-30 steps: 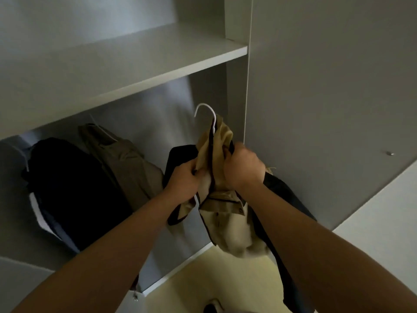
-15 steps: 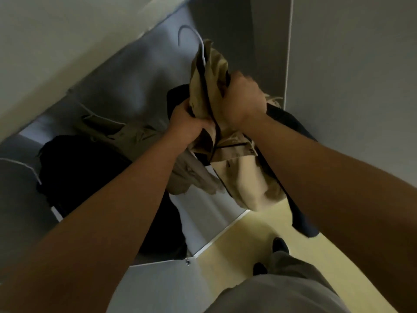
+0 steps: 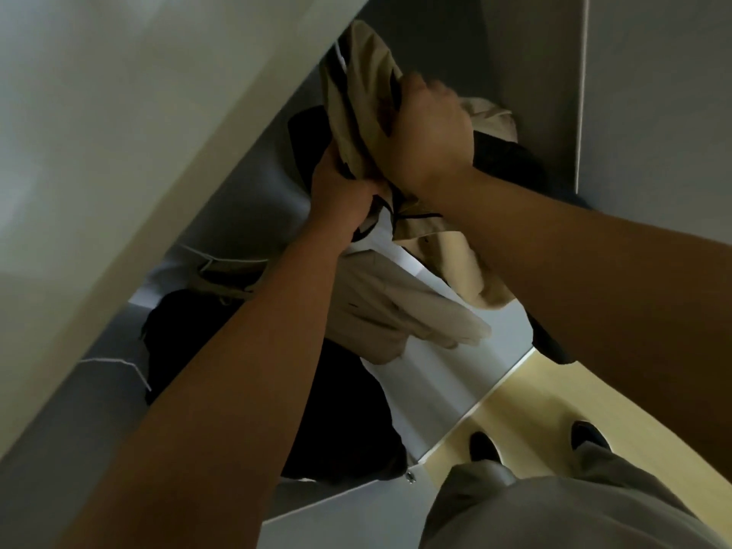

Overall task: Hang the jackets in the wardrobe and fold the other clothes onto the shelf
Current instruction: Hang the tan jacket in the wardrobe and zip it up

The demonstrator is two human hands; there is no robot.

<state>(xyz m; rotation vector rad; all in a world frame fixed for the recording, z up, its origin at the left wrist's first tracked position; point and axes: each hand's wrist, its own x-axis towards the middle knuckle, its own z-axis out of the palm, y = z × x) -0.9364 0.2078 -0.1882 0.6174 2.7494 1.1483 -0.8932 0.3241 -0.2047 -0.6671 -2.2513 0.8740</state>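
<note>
Both my hands grip a beige and dark navy jacket [image 3: 364, 93] at its collar, high inside the wardrobe just under the white shelf [image 3: 158, 112]. My right hand [image 3: 427, 132] clutches the bunched collar from the right; my left hand [image 3: 340, 188] holds it lower on the left. A bit of the white hanger [image 3: 340, 57] shows at the collar; its hook is hidden behind the shelf. The jacket's body [image 3: 459, 267] hangs down below my right forearm. Two jackets hang to the left: a khaki one [image 3: 388, 311] and a black one [image 3: 340, 422].
The grey wardrobe side panel [image 3: 653, 93] stands close on the right. The wardrobe's lower front edge [image 3: 336, 509] is below my left arm. The yellowish floor [image 3: 534, 410] and my dark shoes [image 3: 483, 445] show at the bottom right.
My hands and the jacket have gone up and deeper into the wardrobe; the hanger hook has passed out of sight under the shelf. My view has tilted downward.
</note>
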